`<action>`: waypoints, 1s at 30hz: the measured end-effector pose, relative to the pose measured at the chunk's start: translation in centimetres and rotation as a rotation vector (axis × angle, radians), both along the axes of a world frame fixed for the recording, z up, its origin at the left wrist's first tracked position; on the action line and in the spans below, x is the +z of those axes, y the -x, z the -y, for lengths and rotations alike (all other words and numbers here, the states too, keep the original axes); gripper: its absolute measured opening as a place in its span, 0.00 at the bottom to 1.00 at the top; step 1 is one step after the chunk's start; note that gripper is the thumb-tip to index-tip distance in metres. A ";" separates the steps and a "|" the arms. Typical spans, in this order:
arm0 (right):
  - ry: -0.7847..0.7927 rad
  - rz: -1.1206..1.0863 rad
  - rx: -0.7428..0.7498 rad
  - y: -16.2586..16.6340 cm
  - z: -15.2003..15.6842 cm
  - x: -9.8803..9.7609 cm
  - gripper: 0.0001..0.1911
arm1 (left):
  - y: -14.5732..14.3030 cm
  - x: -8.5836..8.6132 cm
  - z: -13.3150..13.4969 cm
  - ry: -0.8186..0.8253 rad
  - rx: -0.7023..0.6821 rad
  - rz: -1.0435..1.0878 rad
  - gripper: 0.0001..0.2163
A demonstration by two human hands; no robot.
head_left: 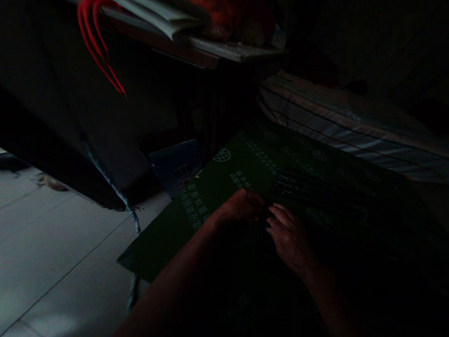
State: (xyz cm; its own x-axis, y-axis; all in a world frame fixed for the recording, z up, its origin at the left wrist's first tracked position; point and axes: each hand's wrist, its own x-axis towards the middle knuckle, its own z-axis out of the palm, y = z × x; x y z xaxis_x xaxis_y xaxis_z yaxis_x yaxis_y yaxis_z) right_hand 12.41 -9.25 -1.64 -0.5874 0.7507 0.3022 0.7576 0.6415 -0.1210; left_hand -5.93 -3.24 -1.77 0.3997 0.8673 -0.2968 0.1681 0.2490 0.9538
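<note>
Between the curled left hand (241, 206) and the loosely bent right hand (286, 234), set close together, deep shadow lies; whether either grasps anything cannot be told. Beneath them extends a flat, dark-green sheet printed with pale characters and globe marks (193, 221). Just beyond the right hand, a glossy black bundle of narrow strips (312, 189), material uncertain, rests on the sheet. The step appears to be close two-handed fingertip work; the next move probably calls for fine coordination of both.

Two hands (288, 234) over green sheet (166, 235)
</note>
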 end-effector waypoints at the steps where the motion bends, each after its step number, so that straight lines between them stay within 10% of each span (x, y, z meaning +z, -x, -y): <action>1: -0.003 -0.002 0.005 0.0 -0.1 0.0 0.11 | 0.0 0.1 0.0 0.004 -0.005 0.000 0.06; 30: 0.050 0.155 0.059 1.3 -0.4 2.2 0.11 | 0.5 0.4 0.0 0.012 -0.099 -0.011 0.09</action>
